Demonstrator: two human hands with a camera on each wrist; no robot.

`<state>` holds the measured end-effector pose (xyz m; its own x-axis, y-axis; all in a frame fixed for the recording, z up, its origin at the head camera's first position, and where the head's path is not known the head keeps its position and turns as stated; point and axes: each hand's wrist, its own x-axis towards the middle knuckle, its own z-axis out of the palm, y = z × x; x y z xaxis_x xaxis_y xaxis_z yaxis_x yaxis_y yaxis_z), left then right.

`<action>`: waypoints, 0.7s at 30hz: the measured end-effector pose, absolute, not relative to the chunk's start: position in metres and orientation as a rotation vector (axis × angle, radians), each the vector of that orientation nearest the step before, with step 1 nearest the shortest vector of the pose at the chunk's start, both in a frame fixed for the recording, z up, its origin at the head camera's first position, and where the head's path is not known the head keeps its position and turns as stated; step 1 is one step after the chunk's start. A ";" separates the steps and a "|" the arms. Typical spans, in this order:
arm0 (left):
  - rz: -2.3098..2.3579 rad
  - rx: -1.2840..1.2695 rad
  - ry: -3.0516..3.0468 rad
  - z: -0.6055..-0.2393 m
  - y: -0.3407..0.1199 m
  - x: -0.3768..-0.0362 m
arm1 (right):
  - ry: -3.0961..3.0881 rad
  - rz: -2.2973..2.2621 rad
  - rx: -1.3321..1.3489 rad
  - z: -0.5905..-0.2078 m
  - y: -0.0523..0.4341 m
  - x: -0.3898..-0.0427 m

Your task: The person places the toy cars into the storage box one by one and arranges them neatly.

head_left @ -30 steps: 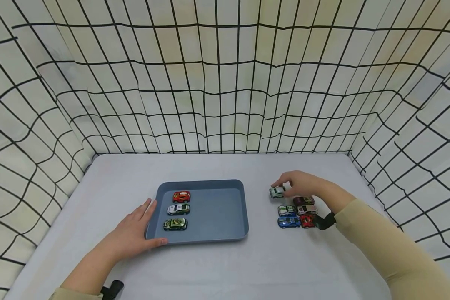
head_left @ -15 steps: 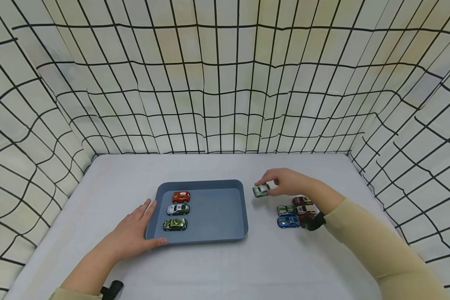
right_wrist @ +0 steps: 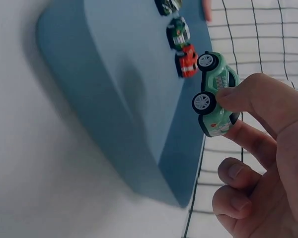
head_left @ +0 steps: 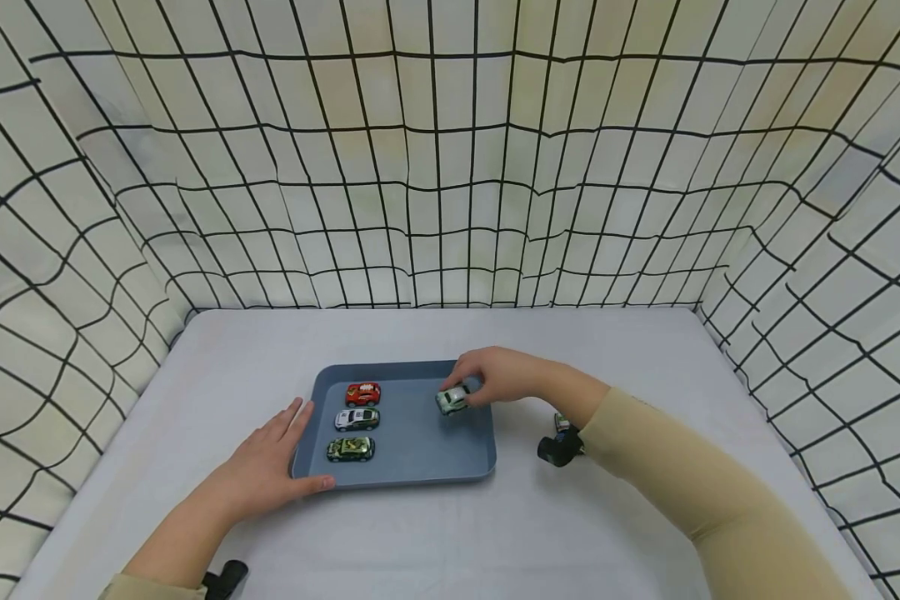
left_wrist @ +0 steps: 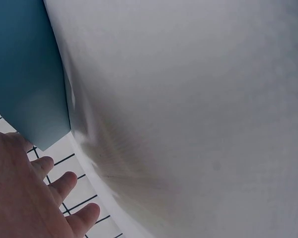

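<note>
We are pinching the pale green toy car (head_left: 452, 399) between the thumb and fingertips of our right hand (head_left: 495, 377), and we are holding it above the right half of the blue tray (head_left: 420, 473), not yet resting on the floor of it as far as the right wrist view shows. There the car (right_wrist: 215, 94) is hanging with its wheels turned sideways, gripped only at roof and underside, so we are judging the grip to be thin: if the fingers are loosening while the car is tilted like that, it is likely to land on its side or roll on its wheels toward the tray wall.

Further out, three cars are sitting in a column in the left half of the tray: the red car (head_left: 363, 392) farthest from us, the white car (head_left: 357, 418) in the middle, the camouflage car (head_left: 351, 449) nearest. They are well apart from the green one, so knocking them looks unlikely unless it rolls.

Our left hand (head_left: 270, 467) is lying flat with straight fingers against the tray's near left corner, thumb touching the rim, gripping nothing; if it is pushing, the tray could slide.

Behind our right sleeve (head_left: 690, 483), the remaining cars (head_left: 561, 422) on the table are mostly hidden, and the forearm could be brushing them.
</note>
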<state>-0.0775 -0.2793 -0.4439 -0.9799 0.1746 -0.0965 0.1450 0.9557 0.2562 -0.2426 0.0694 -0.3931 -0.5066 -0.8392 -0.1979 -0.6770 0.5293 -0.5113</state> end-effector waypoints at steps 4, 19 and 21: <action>0.376 0.239 2.986 -0.444 -0.279 -0.078 | 2.312 -0.470 -1.278 -0.396 0.046 -0.237; 0.378 0.239 2.989 -0.445 -0.280 -0.078 | 2.251 -0.316 -1.347 -0.420 -0.001 -0.225; 0.380 0.239 2.987 -0.445 -0.280 -0.079 | 2.259 -0.299 -1.346 -0.421 -0.004 -0.224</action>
